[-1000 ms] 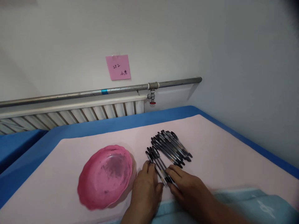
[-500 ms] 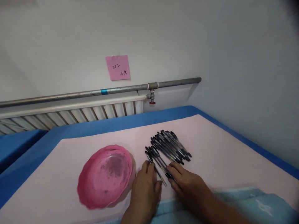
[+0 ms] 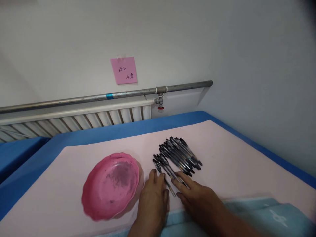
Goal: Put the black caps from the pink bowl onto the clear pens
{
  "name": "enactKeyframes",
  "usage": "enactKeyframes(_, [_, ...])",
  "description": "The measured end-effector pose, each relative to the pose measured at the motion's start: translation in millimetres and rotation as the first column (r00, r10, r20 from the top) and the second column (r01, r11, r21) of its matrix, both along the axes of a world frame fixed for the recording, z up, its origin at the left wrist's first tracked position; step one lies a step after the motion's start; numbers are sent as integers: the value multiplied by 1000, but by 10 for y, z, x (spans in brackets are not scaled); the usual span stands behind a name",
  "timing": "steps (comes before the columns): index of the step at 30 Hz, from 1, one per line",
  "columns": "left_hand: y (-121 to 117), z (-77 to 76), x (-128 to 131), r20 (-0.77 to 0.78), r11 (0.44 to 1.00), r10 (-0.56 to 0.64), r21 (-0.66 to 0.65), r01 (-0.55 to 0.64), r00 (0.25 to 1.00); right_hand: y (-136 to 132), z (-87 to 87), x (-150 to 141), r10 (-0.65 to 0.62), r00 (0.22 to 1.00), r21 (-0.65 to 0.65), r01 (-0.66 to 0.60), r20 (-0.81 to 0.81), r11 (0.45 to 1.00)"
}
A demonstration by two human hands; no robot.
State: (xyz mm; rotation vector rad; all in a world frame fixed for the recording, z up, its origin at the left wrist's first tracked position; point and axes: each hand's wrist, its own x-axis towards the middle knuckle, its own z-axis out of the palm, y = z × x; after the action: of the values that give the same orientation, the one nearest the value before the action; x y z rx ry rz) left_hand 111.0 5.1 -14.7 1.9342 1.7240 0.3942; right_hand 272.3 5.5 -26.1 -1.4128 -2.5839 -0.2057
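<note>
On the pink sheet lies a small row of black-capped clear pens [image 3: 169, 171], slanting down to the right. My right hand [image 3: 197, 196] lies over their lower ends, its fingers apart and touching the pens. At the left side of this row, one pen [image 3: 170, 188] rests a little apart. Beside it my left hand [image 3: 152, 194] rests on the sheet with its fingers extended, the fingertips close to that pen; I cannot tell whether they touch it. Just beyond my right hand is a larger pile of similar pens [image 3: 179, 153], caps pointing away from me.
A pink wavy-rimmed basin [image 3: 87, 184] with dark stains stands left of my left hand. The pink sheet [image 3: 227, 154] covers a blue table [image 3: 138, 124]. Light-blue cloth [image 3: 261, 210] lies along the near edge. Behind are a radiator [image 3: 103, 119] and a pipe [image 3: 133, 93].
My right hand has shifted slightly left and up, and its fingers now cover more of the small row's lower ends. My left hand has barely moved. The basin and larger pile stay put.
</note>
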Motion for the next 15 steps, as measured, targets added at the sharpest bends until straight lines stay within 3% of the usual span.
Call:
enactKeyframes(8, [25,1,-16,17,1000,6,-24,-5,1000,-56,16,48,78,996,-107,-82,-42,991])
enactKeyframes(15, [6,-40,-14,-4,1000,1,2,-1,1000,-103,7,168,18,983,-140,-44,-182,989])
